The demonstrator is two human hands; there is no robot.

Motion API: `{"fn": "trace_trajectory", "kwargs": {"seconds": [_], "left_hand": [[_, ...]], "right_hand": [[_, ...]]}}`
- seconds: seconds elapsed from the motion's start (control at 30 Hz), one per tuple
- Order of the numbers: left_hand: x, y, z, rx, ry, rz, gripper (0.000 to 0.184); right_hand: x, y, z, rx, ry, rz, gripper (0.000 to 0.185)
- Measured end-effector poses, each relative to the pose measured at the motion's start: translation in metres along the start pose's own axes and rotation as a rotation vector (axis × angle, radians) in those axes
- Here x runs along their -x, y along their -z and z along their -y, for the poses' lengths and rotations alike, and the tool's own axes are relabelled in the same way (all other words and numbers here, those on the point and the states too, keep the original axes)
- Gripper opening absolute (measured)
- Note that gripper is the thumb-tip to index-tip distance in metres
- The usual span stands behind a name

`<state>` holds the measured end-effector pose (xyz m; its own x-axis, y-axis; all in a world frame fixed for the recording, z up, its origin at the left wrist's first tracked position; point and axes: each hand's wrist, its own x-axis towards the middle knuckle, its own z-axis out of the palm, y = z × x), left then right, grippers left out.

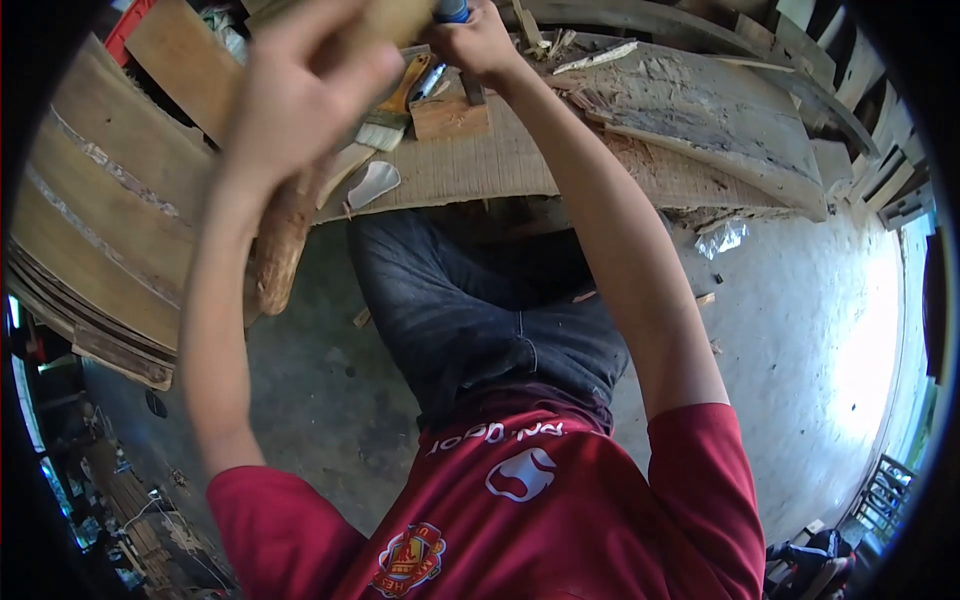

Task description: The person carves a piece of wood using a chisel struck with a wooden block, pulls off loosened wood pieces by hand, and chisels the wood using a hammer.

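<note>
My left hand (295, 105), smeared by motion, is raised at the upper left, its thumb and fingers around a pale wooden block (395, 22) that the frame's top cuts off. My right hand (478, 42) is closed round the blue handle of a chisel (453, 10). Below that fist, the dark blade goes down to a small wood block (450, 117) on the bench plank. Beside the block lie a paintbrush (395, 105) with pale bristles and a blue-and-silver marker (430, 80). A white, curved scrap (373, 184) rests near the plank's front edge.
The thick plank bench (520, 180) spans the top, with wood splinters (597, 57) and a rough slab (720, 170) at its right. A rounded wooden piece (285, 250) juts over the edge. Stacked boards (100, 210) stand left. Crumpled clear plastic (720, 238) is at right.
</note>
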<state>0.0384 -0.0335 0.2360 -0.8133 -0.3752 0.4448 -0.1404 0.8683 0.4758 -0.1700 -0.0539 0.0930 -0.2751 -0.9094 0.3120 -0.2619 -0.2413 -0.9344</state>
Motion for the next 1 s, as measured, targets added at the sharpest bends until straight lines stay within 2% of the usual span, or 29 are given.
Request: {"fn": "trace_trajectory", "kwargs": {"seconds": [0.03, 0.07, 0.13, 0.17, 0.23, 0.3, 0.33, 0.4, 0.43, 0.5, 0.53, 0.57, 0.6, 0.63, 0.67, 0.73, 0.77, 0.83, 0.87, 1.0], "left_hand": [[0.0, -0.01, 0.008, 0.118, -0.033, 0.083, 0.07], [0.005, -0.004, 0.014, 0.036, 0.011, 0.132, 0.07], [-0.003, 0.008, 0.0, -0.019, 0.002, 0.049, 0.068], [-0.004, 0.006, -0.005, 0.122, 0.011, -0.057, 0.069], [-0.003, 0.005, -0.014, 0.344, 0.052, -0.158, 0.073], [0.0, -0.013, 0.002, 0.212, 0.032, 0.026, 0.071], [0.005, -0.005, 0.004, 0.055, 0.06, 0.127, 0.072], [0.007, 0.006, 0.005, 0.407, 0.157, 0.095, 0.075], [0.007, 0.007, -0.011, 0.41, 0.139, -0.074, 0.072], [-0.002, 0.002, -0.024, 0.502, -0.053, -0.275, 0.063], [0.001, 0.007, -0.003, 0.414, 0.013, -0.193, 0.062], [0.007, 0.008, 0.022, 0.324, 0.079, -0.113, 0.062], [0.008, -0.01, 0.034, 0.223, 0.001, -0.001, 0.062], [0.013, -0.02, 0.04, 0.198, 0.031, 0.116, 0.061], [0.015, -0.022, 0.048, 0.101, -0.103, 0.051, 0.062], [0.016, -0.012, 0.036, 0.302, 0.064, 0.021, 0.063], [0.019, -0.011, 0.029, 0.318, 0.08, -0.055, 0.064], [0.024, -0.011, 0.023, 0.376, 0.042, -0.194, 0.059], [0.029, -0.011, 0.023, 0.375, 0.065, -0.197, 0.064], [0.056, -0.027, 0.041, 0.248, 0.168, -0.238, 0.066]], "right_hand": [[0.006, -0.016, 0.001, -0.539, 0.215, -0.153, 0.018], [0.002, -0.029, 0.001, -0.614, 0.33, -0.293, 0.01], [0.002, -0.011, 0.002, -0.236, 0.219, -0.139, 0.012], [0.003, -0.002, 0.001, -0.112, 0.171, -0.098, 0.009], [0.007, -0.007, -0.001, -0.149, 0.156, -0.085, 0.008], [0.005, -0.025, 0.002, -0.519, 0.243, -0.245, 0.009], [0.02, -0.016, 0.022, -0.556, 0.121, -0.194, 0.013], [-0.002, -0.013, -0.013, -0.202, 0.26, -0.206, 0.007], [-0.008, -0.006, -0.016, -0.188, 0.164, -0.128, 0.016], [-0.001, -0.009, -0.01, -0.227, 0.134, -0.162, 0.021], [0.001, -0.01, 0.0, -0.255, 0.119, -0.182, 0.026], [-0.006, -0.008, -0.013, -0.242, 0.152, -0.161, 0.018], [0.002, -0.014, 0.004, -0.41, 0.11, -0.198, 0.013], [0.014, -0.02, 0.027, -0.579, 0.069, -0.237, 0.011], [0.019, -0.02, 0.034, -0.566, 0.132, -0.28, 0.013], [0.008, -0.016, 0.024, -0.359, 0.018, -0.126, 0.012], [0.008, -0.011, 0.021, -0.202, 0.086, -0.115, 0.011], [0.002, -0.011, 0.015, -0.135, 0.04, -0.146, 0.015], [0.006, -0.012, 0.015, -0.176, 0.155, -0.201, 0.019], [0.014, 0.008, 0.034, -0.364, 0.272, -0.411, 0.025]]}}
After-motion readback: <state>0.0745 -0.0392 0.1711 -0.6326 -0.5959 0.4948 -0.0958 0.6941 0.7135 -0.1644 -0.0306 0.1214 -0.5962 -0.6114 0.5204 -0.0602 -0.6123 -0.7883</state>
